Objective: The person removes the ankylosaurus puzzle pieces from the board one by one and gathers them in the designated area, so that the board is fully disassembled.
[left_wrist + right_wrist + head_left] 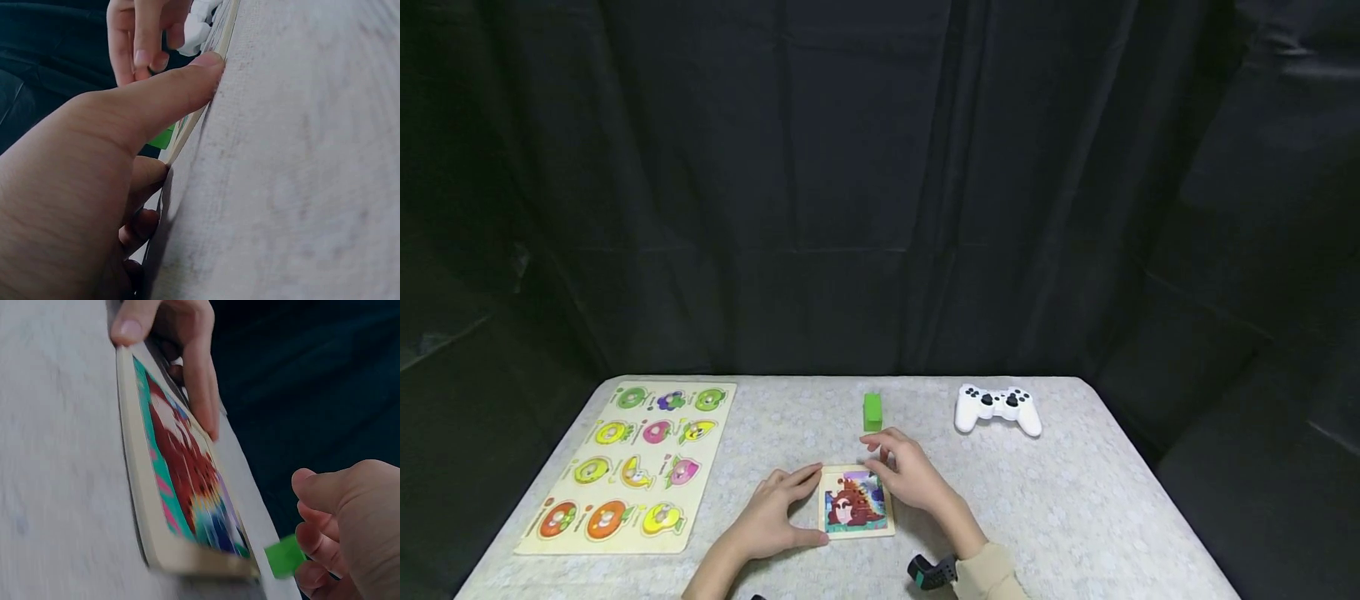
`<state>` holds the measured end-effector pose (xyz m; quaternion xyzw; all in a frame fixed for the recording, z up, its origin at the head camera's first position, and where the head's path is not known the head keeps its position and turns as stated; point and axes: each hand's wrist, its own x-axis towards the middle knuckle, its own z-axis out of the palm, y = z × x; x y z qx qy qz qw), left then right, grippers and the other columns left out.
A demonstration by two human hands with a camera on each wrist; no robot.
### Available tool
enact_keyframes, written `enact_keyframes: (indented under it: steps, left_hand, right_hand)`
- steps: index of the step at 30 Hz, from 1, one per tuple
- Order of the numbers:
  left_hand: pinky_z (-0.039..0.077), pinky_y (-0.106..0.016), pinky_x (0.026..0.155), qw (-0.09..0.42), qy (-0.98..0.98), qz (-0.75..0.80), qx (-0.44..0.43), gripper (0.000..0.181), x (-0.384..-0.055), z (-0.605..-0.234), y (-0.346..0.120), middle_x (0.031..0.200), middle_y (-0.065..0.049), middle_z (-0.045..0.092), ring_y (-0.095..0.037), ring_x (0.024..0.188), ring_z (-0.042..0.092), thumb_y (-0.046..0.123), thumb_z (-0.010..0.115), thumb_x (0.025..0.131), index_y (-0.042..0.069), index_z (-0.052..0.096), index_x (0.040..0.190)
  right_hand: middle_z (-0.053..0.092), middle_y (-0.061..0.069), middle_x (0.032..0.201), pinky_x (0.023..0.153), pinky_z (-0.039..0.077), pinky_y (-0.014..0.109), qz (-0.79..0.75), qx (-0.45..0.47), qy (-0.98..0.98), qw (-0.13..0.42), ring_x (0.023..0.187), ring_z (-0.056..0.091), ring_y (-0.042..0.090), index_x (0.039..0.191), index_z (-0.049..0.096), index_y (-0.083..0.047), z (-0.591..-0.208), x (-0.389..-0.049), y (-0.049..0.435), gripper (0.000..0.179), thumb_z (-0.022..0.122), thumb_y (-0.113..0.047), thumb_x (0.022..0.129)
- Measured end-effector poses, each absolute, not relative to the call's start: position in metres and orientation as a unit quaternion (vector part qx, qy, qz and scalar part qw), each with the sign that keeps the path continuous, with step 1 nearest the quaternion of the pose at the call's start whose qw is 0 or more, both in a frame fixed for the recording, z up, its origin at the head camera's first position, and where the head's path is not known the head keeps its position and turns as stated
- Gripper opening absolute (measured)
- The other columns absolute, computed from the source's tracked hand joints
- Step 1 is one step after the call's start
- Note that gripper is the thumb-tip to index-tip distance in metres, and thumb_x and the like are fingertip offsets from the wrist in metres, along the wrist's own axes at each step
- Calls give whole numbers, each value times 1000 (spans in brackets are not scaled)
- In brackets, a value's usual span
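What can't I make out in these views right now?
- Head: far right corner of the square wooden picture puzzle, behind the right hand.
- Head: small print on the cream rectangular fruit board, too small to read.
- Left wrist: puzzle picture, seen nearly edge-on, partly behind the left hand.
- Left wrist: white game controller, cut off by the top edge.

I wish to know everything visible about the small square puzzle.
The square puzzle has a pale, wood-looking frame around a printed spiky red creature, purple above, teal below. The picture's far left corner looks blank, perhaps lacking a piece. It lies flat on the table; the left hand touches its left side, the right hand hovers by its far right corner.
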<state>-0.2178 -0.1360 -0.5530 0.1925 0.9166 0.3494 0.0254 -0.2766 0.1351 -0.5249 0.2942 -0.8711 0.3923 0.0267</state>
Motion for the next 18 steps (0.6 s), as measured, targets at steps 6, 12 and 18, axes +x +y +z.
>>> enact_keyframes:
  steps: [6, 12, 18]
  left_hand:
    - [42, -39, 94, 19, 914, 352, 200, 101, -218, -553, -136, 163, 2, 51, -7, 104, 45, 59, 91, 73, 10, 56, 154]
    - [42, -40, 97, 10, 915, 346, 205, 99, -220, -554, -136, 162, 2, 52, -6, 105, 46, 58, 91, 73, 9, 58, 152]
    - [43, -40, 95, 11, 916, 347, 201, 99, -219, -553, -136, 162, 3, 52, -6, 104, 46, 58, 91, 73, 10, 59, 152]
  right_hand:
    - [68, 6, 116, 77, 52, 27, 387, 311, -868, -10, 91, 57, 9, 134, 70, -2, -529, -275, 116, 31, 66, -11, 105]
    - [68, -1, 105, 82, 52, 29, 370, 324, -870, -40, 92, 60, 7, 128, 74, -4, -534, -275, 106, 26, 68, -11, 103]
    - [68, -2, 102, 81, 52, 28, 371, 331, -867, -46, 89, 59, 5, 124, 76, -6, -538, -274, 104, 23, 70, -12, 102]
